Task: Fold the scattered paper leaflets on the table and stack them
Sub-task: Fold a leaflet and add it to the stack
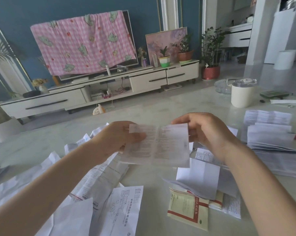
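- I hold one printed leaflet point(158, 145) up above the table point(154, 106), spread flat so its centre crease faces me.
- My left hand point(121, 138) pinches its left edge, my right hand point(205, 132) its right.
- Unfolded leaflets point(125, 208) lie below; the folded stack point(271, 133) waits right.

Soft daylight, motion blur, wide-angle edge distortion.

We see a home living room: a cloth-draped television point(86, 43) on a low cabinet point(99, 89); potted plants point(210, 53) beside it.
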`<state>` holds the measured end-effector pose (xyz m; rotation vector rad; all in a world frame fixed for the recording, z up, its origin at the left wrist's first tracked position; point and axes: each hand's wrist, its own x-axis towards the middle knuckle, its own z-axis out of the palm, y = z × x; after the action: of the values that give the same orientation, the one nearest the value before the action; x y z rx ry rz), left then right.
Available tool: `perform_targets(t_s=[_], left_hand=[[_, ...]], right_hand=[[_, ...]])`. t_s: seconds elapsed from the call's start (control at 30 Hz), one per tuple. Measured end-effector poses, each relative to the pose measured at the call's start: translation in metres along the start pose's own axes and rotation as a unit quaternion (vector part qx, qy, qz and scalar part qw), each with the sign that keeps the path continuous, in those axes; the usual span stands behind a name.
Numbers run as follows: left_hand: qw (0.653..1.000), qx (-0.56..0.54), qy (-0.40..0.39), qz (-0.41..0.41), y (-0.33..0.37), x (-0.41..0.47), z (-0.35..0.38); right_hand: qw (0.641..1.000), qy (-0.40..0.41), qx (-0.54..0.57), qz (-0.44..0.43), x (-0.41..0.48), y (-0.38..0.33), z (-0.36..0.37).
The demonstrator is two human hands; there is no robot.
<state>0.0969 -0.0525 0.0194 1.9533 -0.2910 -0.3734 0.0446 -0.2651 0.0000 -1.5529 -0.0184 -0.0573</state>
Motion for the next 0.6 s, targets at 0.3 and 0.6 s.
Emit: perform_targets(t_s=[0.3, 0.6], left_hand=[[0.998, -0.054, 0.019, 0.020, 0.005, 0.006, 0.015], [0.988, -0.120, 0.082, 0.047, -0.006, -0.001, 0.037]], right_hand=[[0.996, 0.013, -0.086, -0.013, 0.000, 0.008, 0.015], [0.986, 0.141, -0.060, -0.066, 0.011, 0.010, 0.016]])
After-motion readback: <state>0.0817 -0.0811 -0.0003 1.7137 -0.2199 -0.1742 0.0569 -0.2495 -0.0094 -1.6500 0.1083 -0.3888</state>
